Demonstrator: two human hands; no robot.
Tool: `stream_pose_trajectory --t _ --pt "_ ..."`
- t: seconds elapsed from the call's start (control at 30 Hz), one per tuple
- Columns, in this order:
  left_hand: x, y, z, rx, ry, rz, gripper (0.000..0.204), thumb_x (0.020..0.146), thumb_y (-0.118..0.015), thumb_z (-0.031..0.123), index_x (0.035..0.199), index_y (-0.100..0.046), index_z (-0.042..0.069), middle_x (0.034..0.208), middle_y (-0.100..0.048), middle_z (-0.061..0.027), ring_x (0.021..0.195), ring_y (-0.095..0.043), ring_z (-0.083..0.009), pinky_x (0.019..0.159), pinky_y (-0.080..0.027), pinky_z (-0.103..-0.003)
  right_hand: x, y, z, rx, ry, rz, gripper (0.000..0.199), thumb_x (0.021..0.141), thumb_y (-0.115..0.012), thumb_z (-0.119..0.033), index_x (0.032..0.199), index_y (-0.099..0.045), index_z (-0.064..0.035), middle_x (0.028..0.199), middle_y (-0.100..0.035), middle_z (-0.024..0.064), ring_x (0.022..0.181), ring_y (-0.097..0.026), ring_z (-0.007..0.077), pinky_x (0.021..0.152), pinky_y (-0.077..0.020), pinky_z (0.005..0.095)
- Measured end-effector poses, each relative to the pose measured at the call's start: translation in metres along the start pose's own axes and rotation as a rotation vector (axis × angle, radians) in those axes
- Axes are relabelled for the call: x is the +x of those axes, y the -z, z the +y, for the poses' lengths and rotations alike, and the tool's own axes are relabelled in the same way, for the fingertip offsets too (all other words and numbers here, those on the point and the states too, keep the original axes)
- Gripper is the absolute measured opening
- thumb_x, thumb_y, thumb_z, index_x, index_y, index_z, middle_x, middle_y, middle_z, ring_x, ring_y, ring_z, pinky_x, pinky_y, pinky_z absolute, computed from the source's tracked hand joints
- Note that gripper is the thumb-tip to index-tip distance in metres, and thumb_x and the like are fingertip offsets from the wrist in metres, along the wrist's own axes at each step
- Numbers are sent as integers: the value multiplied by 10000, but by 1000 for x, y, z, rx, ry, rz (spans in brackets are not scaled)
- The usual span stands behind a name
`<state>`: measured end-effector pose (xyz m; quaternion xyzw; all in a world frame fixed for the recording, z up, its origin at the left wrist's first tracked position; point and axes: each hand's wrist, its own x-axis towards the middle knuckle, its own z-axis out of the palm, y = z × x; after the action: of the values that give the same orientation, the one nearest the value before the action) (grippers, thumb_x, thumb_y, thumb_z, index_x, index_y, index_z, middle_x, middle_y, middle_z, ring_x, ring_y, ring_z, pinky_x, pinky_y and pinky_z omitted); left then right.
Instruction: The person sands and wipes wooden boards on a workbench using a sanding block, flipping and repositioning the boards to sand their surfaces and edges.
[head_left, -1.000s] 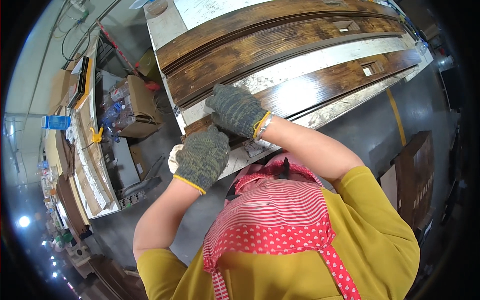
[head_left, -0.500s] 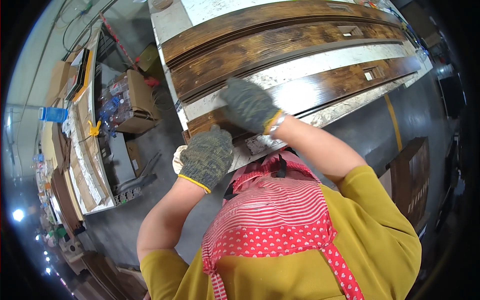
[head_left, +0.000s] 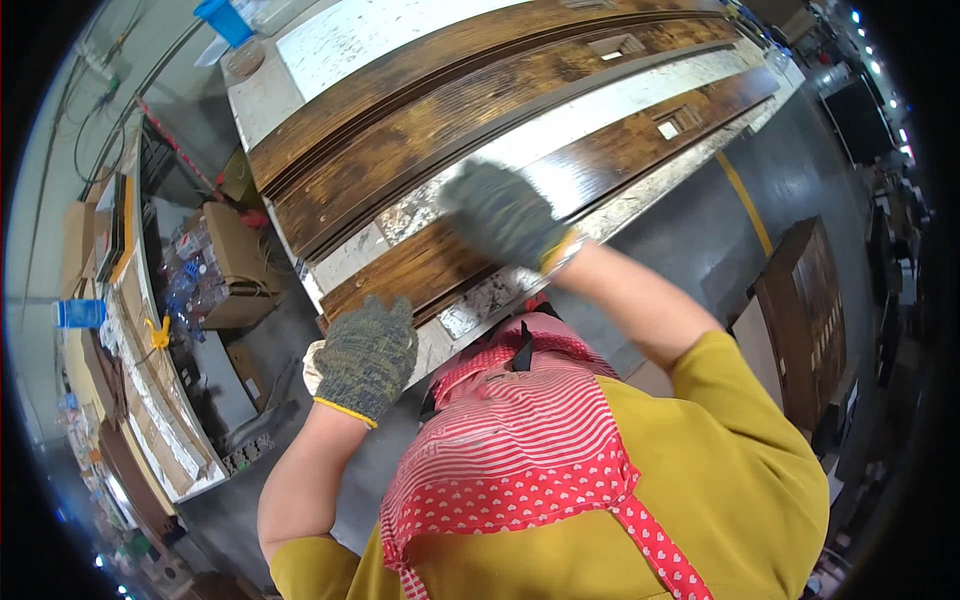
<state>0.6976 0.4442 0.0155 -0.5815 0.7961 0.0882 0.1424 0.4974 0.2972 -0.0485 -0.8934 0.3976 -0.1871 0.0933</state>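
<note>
My left hand (head_left: 362,358), in a dark green-grey knit glove with a yellow cuff, is curled at the left end of the nearest brown wooden plank (head_left: 600,158). A cream wad of cloth (head_left: 313,368) sticks out from its outer side. Over the left half of the same plank is my right hand (head_left: 505,218), gloved alike and smeared by motion. Its fingers point away from me, and whatever lies under the palm is hidden. The plank has a glossy dark finish and a rectangular cut-out (head_left: 678,124) towards its right end.
Two more brown planks (head_left: 400,165) lie behind it on the white, stained worktable (head_left: 345,258). A blue container (head_left: 224,20) stands at the table's far left corner. Left of the table are a cardboard box of plastic bottles (head_left: 238,270) and a side bench (head_left: 165,420). Dark slatted wood panels (head_left: 812,325) stand at right.
The whole view has shifted, so the table sits further left and lower. My right hand has slid rightward along the near plank. My left hand stays at the plank's left end.
</note>
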Motion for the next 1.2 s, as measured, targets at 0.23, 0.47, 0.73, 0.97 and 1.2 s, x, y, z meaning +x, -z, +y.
stream_pose_trajectory --t 0.23,0.47,0.73,0.97,1.2 --pt "3 1 -4 -44 7 -22 376 913 -530 291 1203 -587 58 1071 -642 -202 947 -650 -337 829 -504 -454 -9 53 41 -203 -251 -152 104 799 -692 -158 865 -695 -77 823 -655 130 782 -640 288 792 -530 385" --pt "2 -7 1 -149 90 40 376 915 -525 311 1202 -594 80 1124 -637 -185 951 -657 -342 843 -512 -457 22 31 55 358 198 -237 291 884 -650 -100 1172 -651 -60 1098 -639 115 1022 -627 266 914 -526 370" --pt "9 -5 20 -226 328 -91 426 932 -509 356 1244 -588 77 1276 -591 -198 1029 -640 -338 884 -499 -457 109 -37 -22 453 659 -437 298 867 -616 -109 1162 -660 -98 1142 -635 134 1081 -608 329 940 -487 400" --pt "26 1 41 -260 551 -114 444 929 -516 350 1249 -590 53 1296 -583 -208 1045 -635 -343 909 -494 -446 139 -59 -32 381 985 -509 298 856 -613 -97 1151 -656 -89 1105 -633 147 1029 -623 342 885 -510 414" --pt "27 -10 61 -245 740 74 416 889 -581 341 1200 -612 66 1261 -607 -196 1029 -640 -353 871 -514 -448 136 -9 28 215 1036 -753 380 871 -608 -7 1230 -626 -127 1076 -641 88 980 -650 230 856 -553 330"
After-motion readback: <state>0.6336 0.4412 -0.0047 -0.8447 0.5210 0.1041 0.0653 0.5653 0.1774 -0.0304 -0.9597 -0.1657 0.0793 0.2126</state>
